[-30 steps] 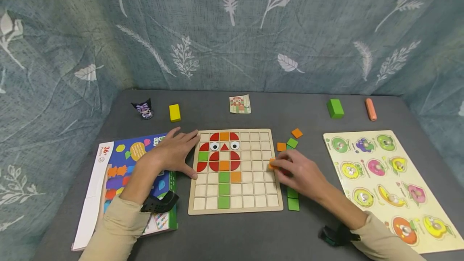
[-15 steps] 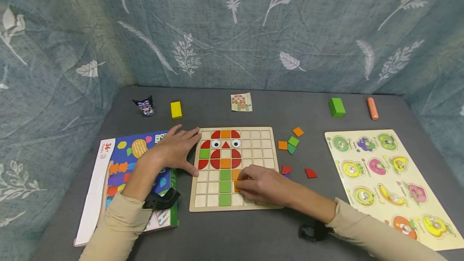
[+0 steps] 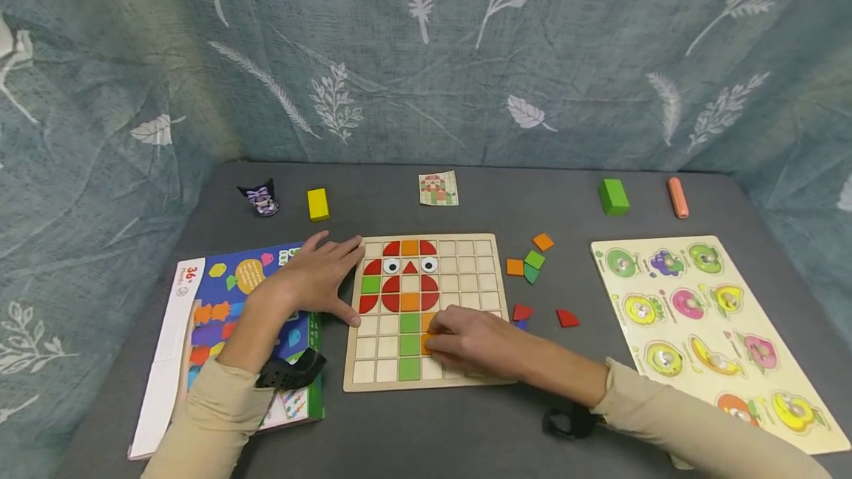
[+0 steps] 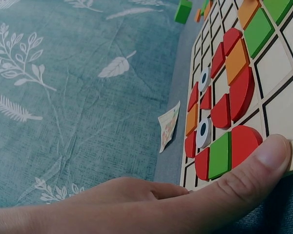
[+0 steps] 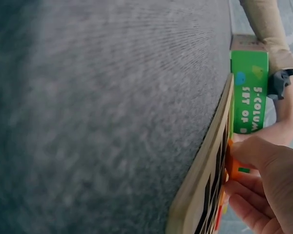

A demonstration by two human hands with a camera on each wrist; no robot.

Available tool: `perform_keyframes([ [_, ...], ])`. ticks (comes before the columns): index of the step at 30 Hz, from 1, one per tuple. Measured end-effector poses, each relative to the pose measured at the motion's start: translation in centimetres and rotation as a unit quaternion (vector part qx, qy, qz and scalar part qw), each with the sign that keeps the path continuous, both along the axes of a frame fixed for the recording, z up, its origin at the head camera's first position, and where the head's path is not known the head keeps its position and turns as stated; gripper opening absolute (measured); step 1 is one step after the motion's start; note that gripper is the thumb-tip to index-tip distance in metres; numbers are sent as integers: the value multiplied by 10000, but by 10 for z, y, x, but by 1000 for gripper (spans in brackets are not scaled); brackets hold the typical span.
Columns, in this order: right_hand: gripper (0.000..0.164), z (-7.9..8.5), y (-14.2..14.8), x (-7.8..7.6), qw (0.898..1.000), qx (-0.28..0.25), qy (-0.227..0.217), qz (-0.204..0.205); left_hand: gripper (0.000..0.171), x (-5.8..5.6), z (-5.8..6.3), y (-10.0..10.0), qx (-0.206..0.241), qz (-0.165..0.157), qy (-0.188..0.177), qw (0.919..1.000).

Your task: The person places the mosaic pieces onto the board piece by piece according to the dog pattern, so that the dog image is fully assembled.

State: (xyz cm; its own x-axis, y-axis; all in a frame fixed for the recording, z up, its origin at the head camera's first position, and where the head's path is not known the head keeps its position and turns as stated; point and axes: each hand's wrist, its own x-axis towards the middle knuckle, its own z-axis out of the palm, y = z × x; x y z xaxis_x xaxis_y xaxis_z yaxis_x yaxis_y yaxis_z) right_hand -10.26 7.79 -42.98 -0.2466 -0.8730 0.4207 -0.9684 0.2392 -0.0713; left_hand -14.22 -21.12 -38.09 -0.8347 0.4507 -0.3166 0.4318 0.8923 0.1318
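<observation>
A wooden grid board (image 3: 469, 266) lies flat, with red, green and orange tiles and two eye discs set in its cells. My left hand (image 3: 302, 279) rests along its left edge, thumb on the frame and fingers stretched towards the top corner. Thumb and fingers of my right hand (image 3: 482, 346) pinch an orange square tile (image 5: 233, 165) at the cell right of the middle green tile (image 3: 409, 344). Just above that cell sits another orange tile (image 3: 428, 322), partly covered by the hand. The right hand hides several cells on the board's lower right.
Loose tiles lie right of the board, including an orange square (image 3: 515, 267) and a red quarter-round (image 3: 567, 318). A picture card (image 3: 438, 189) lies behind it. A blue box (image 3: 226, 272) is under the left forearm; a fruit puzzle board (image 3: 629, 346) lies right.
My right hand has carried the orange tile left from the board's right edge to a cell beside the green column. It has shifted only slightly in the last half second. The left hand stays put.
</observation>
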Motion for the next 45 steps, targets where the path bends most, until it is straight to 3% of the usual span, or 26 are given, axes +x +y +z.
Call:
perform_keyframes([
  [6, 11, 0, -1, -2, 9996, 264, 40, 3, 111, -1, 1, -2, 47, 31, 6, 10000],
  [14, 17, 0, 6, -1, 9996, 163, -204, -100, 111, 0, 1, 1, -6, -46, -8, 10000],
  [19, 26, 6, 20, -11, 9974, -68, -426, -575, 111, -1, 2, 0, -36, -89, 91, 9999],
  [24, 25, 5, 52, -38, 9857, -583, -938, -1272, 110, -1, 2, -1, -43, -76, 89, 9999],
  [28, 23, 4, 82, -64, 9563, -1104, -1895, -1935, 111, -1, 1, 0, -71, -69, 26, 9999],
  [34, 29, 4, 118, -95, 8909, -1252, -3164, -3009, 111, 0, 0, 0, -40, -52, 21, 10000],
  [38, 37, 1, 134, -107, 8658, -975, -3727, -3192, 111, 2, -2, 0, -14, -53, 6, 10000],
  [44, 53, 1, 149, -117, 7903, -885, -5101, -3277, 111, 1, -1, -1, -33, -12, 13, 10000],
  [45, 55, 2, 150, -118, 7818, -904, -5239, -3257, 111, 1, -1, -1, -32, 2, -1, 10000],
])
